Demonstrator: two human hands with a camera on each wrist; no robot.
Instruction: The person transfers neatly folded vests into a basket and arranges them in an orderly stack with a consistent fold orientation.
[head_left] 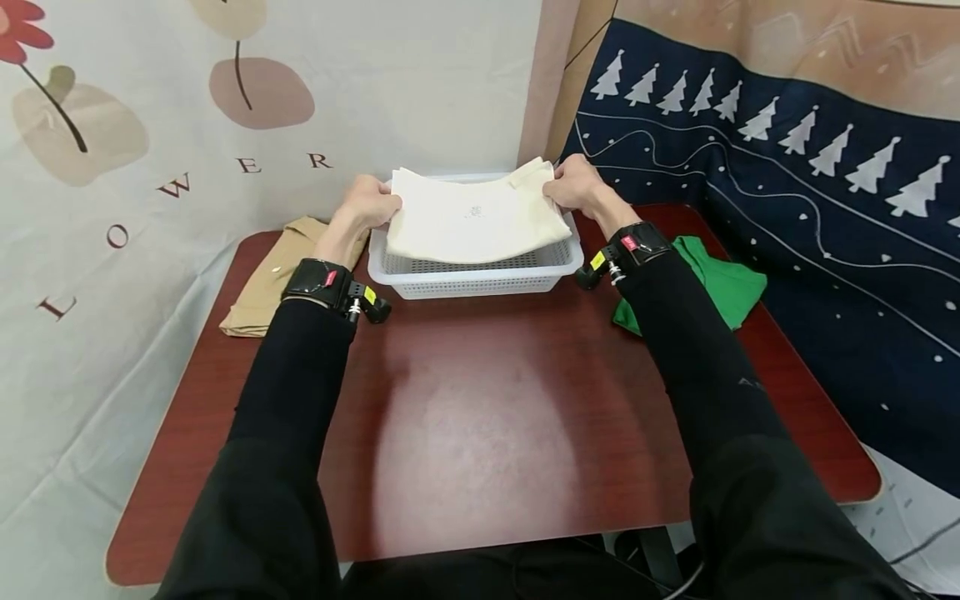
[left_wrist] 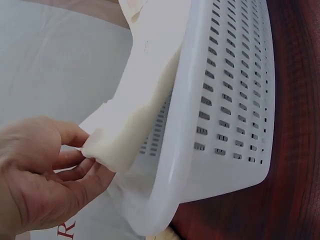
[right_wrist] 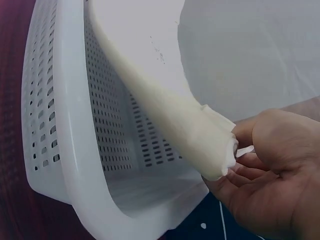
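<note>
A folded cream garment (head_left: 472,217) with a small grey print spans the top of a white perforated plastic basket (head_left: 480,286). My left hand (head_left: 367,202) pinches its left edge between thumb and fingers. At the opposite edge, my right hand (head_left: 576,185) grips the cloth the same way. In the left wrist view, the left hand (left_wrist: 55,170) stands just outside the basket's end, with the garment (left_wrist: 150,75) sagging inside the rim. The right wrist view has the right hand (right_wrist: 272,170) on the garment's rolled end (right_wrist: 205,145), and the basket floor shows beneath.
A folded tan garment (head_left: 273,283) lies left of the basket on the reddish-brown table (head_left: 480,417). Green folded cloth (head_left: 720,279) lies to the right, partly behind my right forearm. A white printed curtain (head_left: 420,83) hangs behind, and a navy tree-patterned one (head_left: 787,217) at the right.
</note>
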